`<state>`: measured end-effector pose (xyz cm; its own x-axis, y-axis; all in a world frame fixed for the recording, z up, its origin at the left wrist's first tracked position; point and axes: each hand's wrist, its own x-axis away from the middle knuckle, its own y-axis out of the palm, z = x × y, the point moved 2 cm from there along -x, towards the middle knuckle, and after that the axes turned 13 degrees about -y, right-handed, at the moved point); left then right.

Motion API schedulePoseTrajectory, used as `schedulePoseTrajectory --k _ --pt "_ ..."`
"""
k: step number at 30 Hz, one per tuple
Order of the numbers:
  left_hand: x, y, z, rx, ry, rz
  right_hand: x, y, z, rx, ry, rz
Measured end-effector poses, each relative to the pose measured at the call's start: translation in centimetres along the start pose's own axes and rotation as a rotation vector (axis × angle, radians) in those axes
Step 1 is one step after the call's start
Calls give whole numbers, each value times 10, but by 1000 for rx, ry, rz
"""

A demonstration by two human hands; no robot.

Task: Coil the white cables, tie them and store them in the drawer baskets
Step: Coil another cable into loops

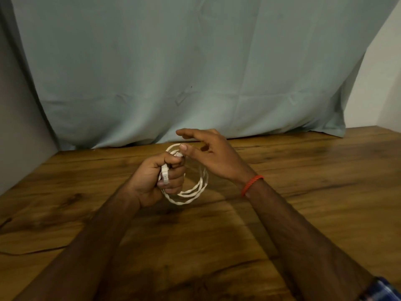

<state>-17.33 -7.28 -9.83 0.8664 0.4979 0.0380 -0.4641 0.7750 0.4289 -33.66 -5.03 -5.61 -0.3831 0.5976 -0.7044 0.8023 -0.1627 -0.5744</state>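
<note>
A white cable (191, 192) is wound into a small round coil and held above the wooden table (303, 170). My left hand (156, 181) is closed around the left side of the coil, with a white connector end showing between its fingers. My right hand (208, 155) hovers at the coil's upper right. Its fingers are spread and its thumb tip rests near the top of the loop, by the other cable end. An orange thread band circles my right wrist. No drawer or basket is in view.
A pale blue-grey cloth (195, 72) hangs behind the table's far edge. A grey wall (17, 127) stands on the left and a white wall (382, 83) at the right. A thin dark wire (32, 252) lies on the table at the near left.
</note>
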Motion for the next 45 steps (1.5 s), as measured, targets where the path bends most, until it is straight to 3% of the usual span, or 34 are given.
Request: schedulePoseTrajectory --k 4,12,22,24,29,39,45 --pt "1 2 -2 14 -11 4 3 7 3 -304 179 -86" --pt "1 10 -4 118 -7 -82 2 9 1 -405 259 -30" --pt "7 13 -4 204 -13 -196 2 24 -6 -232 104 118" --pt "5 15 -3 197 -3 -146 2 25 -8 -160 66 189" --pt "-2 7 -5 112 52 182 1 21 -3 -11 82 313" --pt "-6 10 -1 185 127 122 2 25 1 -41 100 421" --pt "-4 17 3 169 146 244 1 24 2 -191 184 440"
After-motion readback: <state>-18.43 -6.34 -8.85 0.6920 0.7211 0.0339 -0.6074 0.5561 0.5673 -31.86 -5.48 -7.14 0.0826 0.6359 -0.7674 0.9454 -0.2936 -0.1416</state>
